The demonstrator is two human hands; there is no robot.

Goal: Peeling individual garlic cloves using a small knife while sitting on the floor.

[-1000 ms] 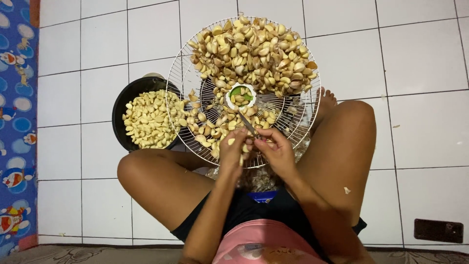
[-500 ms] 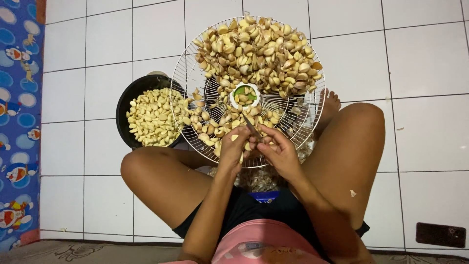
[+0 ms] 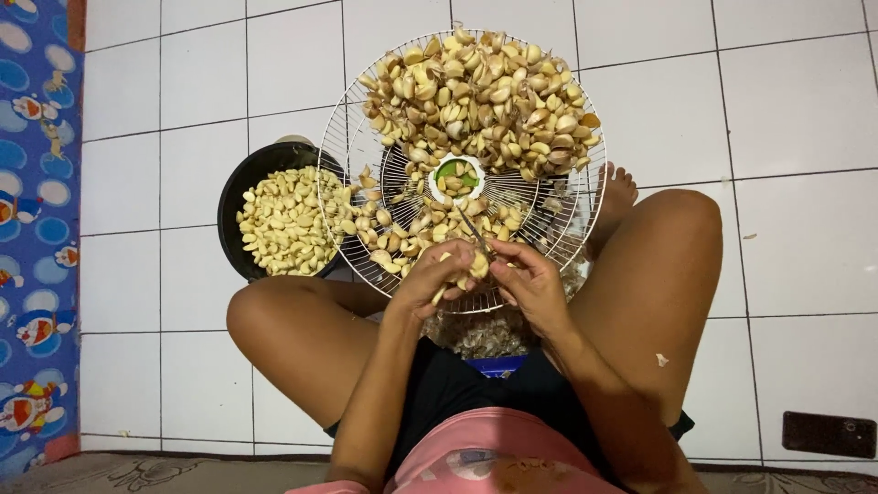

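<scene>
We sit cross-legged on a white tile floor [image 3: 796, 110], peeling garlic over a round wire fan guard [image 3: 352, 146] used as a tray. Left hand [image 3: 434, 277] is curled narrow around one garlic clove [image 3: 477, 265], pinched at the guard's near rim; right hand [image 3: 530, 284] is closed on a small knife [image 3: 476, 235], blade tip angled up toward the green-and-white hub [image 3: 457, 178]. Vs. a sec ago the hands sit about the same spot, thumbs a bit tighter on the clove, so we judge the peel is mid-strip, not done. Unpeeled cloves [image 3: 476, 91] heap on the guard's far half w/ a thinner band near us. Peeled cloves fill a black bowl [image 3: 240, 183] just left of the guard, partly under its rim. Papery skins [image 3: 485, 334] pile between our legs under the guard's near edge. Room: knees box both sides; open tile lies far right & far left up to a blue patterned mat [image 3: 32, 229]. A dark phone-like slab [image 3: 828, 433] lies lower right, well apart.
</scene>
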